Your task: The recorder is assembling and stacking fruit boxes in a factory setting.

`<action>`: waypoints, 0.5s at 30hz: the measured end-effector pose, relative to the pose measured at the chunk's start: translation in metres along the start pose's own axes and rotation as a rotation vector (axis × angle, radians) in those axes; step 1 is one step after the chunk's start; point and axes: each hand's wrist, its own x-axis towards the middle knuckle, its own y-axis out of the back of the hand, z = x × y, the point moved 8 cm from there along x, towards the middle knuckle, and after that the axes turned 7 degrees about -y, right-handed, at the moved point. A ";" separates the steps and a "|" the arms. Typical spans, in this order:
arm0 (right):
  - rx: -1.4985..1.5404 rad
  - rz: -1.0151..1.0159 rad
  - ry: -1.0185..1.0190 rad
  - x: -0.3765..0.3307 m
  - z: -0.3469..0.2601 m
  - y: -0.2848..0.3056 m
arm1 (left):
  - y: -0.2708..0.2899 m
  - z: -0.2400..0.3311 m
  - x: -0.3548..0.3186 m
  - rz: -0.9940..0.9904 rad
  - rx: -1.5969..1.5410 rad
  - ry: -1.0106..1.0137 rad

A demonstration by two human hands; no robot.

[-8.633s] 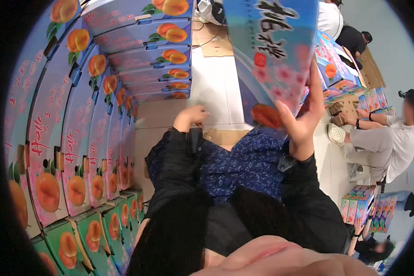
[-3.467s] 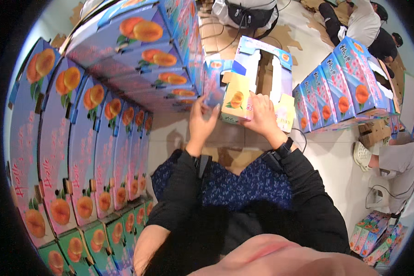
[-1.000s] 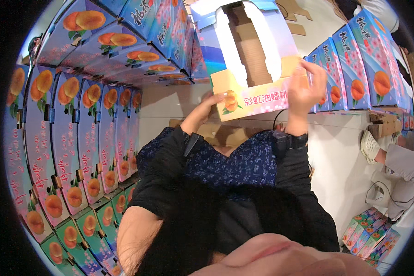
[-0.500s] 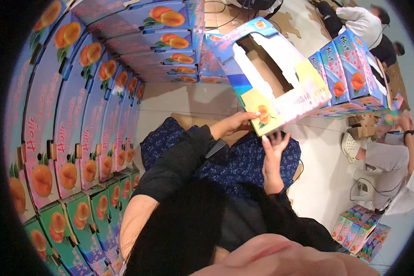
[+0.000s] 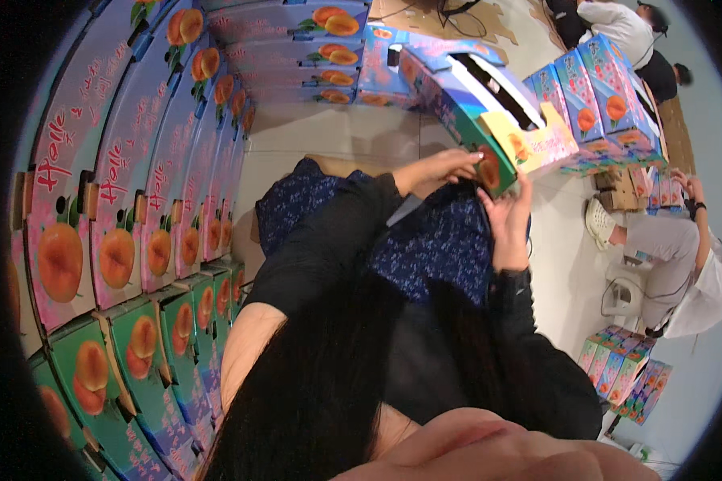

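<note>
An open-topped cardboard fruit box point(image 5: 537, 152) with peach pictures slants away from my lap, its near end lowest. Its long green and blue side point(image 5: 449, 108) faces left, and dark gaps show between the white flaps on top. My left hand point(image 5: 444, 169) grips the near end of the green side, fingers together and thumb on the panel. At the near corner, my right hand point(image 5: 512, 218) holds the lower edge from the right, some of its fingers hidden by the box. Under both hands lies my dark blue patterned skirt point(image 5: 433, 252).
Stacked peach boxes point(image 5: 120, 216) wall off the left, with more stacked boxes point(image 5: 297, 52) behind. Several upright boxes point(image 5: 590, 108) stand at the far right. A seated person point(image 5: 682, 256) works on the right, near small stacked boxes point(image 5: 614, 365). Flattened cardboard point(image 5: 497, 20) lies on the far floor.
The box has tilted so its green and blue side now shows toward the left. Both hands have shifted slightly up and right with it, and the right fingers have closed onto the corner.
</note>
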 end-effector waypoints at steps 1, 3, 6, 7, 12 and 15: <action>0.037 -0.047 -0.059 0.006 0.000 0.002 | 0.001 0.004 -0.004 0.032 0.054 0.010; 0.054 -0.133 -0.143 0.013 0.002 -0.003 | 0.017 -0.001 -0.004 0.092 0.086 0.005; 0.047 -0.152 -0.204 0.006 0.014 -0.015 | 0.033 -0.006 -0.012 0.159 0.079 0.032; 0.064 -0.206 -0.254 0.003 0.023 -0.023 | 0.045 -0.014 -0.009 0.167 0.082 0.034; 0.181 -0.255 -0.463 0.008 0.067 -0.025 | 0.051 -0.022 -0.023 0.182 -0.087 0.055; 0.210 -0.276 -0.522 0.016 0.088 -0.022 | 0.049 -0.023 -0.034 0.231 0.059 0.123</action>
